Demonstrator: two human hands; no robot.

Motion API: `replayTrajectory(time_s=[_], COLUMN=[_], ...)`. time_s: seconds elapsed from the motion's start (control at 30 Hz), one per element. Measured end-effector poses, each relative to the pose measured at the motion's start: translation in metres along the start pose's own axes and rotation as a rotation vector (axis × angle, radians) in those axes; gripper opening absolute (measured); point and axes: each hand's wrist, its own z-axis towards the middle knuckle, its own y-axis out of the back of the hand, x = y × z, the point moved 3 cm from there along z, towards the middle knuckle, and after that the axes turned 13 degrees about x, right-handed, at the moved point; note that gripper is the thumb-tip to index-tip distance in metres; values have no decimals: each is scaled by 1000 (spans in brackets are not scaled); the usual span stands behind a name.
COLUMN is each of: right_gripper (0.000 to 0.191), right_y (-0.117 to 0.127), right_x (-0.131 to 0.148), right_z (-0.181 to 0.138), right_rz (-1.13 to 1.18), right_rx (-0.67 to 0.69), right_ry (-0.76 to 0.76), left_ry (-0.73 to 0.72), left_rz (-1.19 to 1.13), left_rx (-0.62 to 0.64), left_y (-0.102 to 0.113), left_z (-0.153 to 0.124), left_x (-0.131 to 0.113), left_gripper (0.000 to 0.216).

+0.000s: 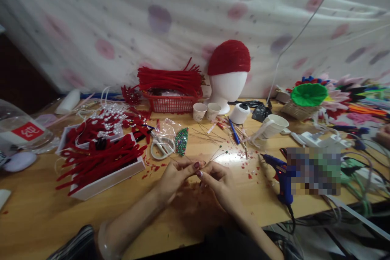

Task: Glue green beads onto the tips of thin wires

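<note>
The left hand (173, 175) and right hand (218, 179) meet low over the table (42, 207), fingertips touching. Both are curled nearly closed, thumbs and forefingers pinched together on thin wires (217, 155) that rise from the fingers up and to the right; the wire tips carry tiny beads. Exactly which finger grips which wire cannot be told.

To the left lies a white tray (109, 182) heaped with red pipe cleaners (100, 161), and pearl strands (111, 113) lie behind it. Just beyond the hands are scissors (161, 147) and a bag of beads (182, 141). Further back stands a red basket (170, 104) with more pipe cleaners across it, then two paper cups (206, 111) and a foam head (228, 86) wearing a red cap (229, 57). A blue glue gun (282, 178) lies to the right of the right hand, with a white mug (275, 125) behind it.
</note>
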Motion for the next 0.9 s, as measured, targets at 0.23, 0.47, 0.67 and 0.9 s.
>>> replayTrajectory(time_s=[0.23, 0.47, 0.67, 0.9], right_gripper=[33, 33, 38, 39], right_y=[-1, 2, 10, 25], right_x=[-3, 10, 16, 18], right_z=[-5, -16, -30, -44], right_rz=[-38, 144, 140, 135], right_rx=[4, -72, -82, -90], right_ry=[75, 125, 131, 142], left_ry=[51, 29, 64, 68], left_rz=[38, 70, 69, 216], left_rx=[15, 47, 52, 121], left_y=[4, -25, -45, -61], left_z=[-3, -11, -12, -9], left_x=[4, 6, 10, 12], left_gripper=[24, 36, 40, 41])
